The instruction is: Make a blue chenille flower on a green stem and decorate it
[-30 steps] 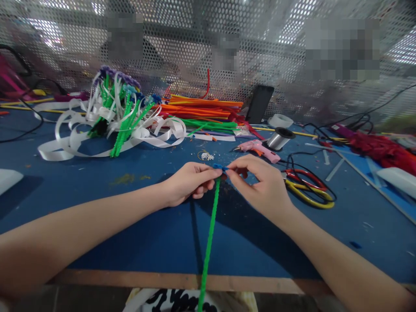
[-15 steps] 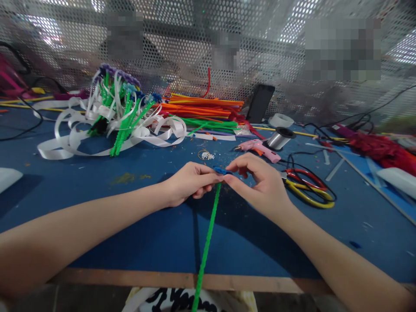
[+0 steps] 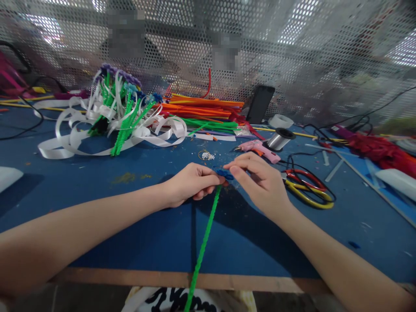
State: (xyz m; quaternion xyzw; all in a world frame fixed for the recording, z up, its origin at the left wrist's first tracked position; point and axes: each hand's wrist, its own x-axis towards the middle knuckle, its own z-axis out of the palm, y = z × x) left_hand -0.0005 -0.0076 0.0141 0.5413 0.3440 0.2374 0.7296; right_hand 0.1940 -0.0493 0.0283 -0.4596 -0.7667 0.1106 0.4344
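Note:
My left hand (image 3: 198,182) is closed in a pinch just under the head of a blue fuzzy flower (image 3: 226,174). The flower's green pipe-cleaner stem (image 3: 205,238) slants down from those fingers, past the table's front edge. At the flower's upper right side, my right hand (image 3: 261,182) has its fingers loosely bent. Its index fingertip and thumb are close to the petals with nothing visible between them; whether they touch is unclear. Beyond the hands lies a small pile of white bits (image 3: 206,155).
A pink glue gun (image 3: 260,149), wire spool (image 3: 281,139) and red-and-yellow-handled scissors (image 3: 308,190) lie to the right. Finished-looking flowers (image 3: 121,112) with white ribbon (image 3: 58,145) lie left. Orange (image 3: 201,107) and green pipe cleaners (image 3: 208,125) and a phone (image 3: 260,104) are behind.
My right thumb has drawn up and back from the blue flower, which shows more now. The stem's lower end has swung slightly left. My left hand keeps its pinch.

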